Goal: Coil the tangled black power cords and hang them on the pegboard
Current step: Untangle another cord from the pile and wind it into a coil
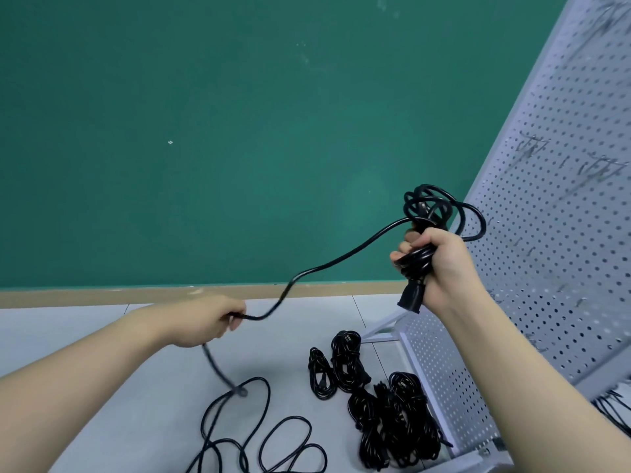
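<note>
Reaching in from the lower left, the left hand (pixel 205 324) has its fingers curled round a smooth black cord (pixel 341 259), pinching it where it bends. Below that grip the cord drops — blurred — to loose, rounded loops (pixel 259 438) sprawled on the pale grey floor (pixel 85 336). From the hand it also climbs rightward in a soft S-curve across the matte green wall (pixel 239 114) to the right hand (pixel 433 268). Those fingers are clenched round a thick bunch of coiled turns; uneven loops stick out above the fist, and a blocky moulded plug (pixel 411 297) hangs out beneath it. A tan baseboard (pixel 102 295) runs along the foot of the wall. On the floor right of centre lie several glossy black bundles (pixel 386 414), wound tight and long, close together — the rightmost ones beside the pegboard's lower panel. The pegboard (pixel 546 216), white metal dotted with regular round holes, leans across the right side, with thin wire hooks (pixel 532 145) jutting from it.
</note>
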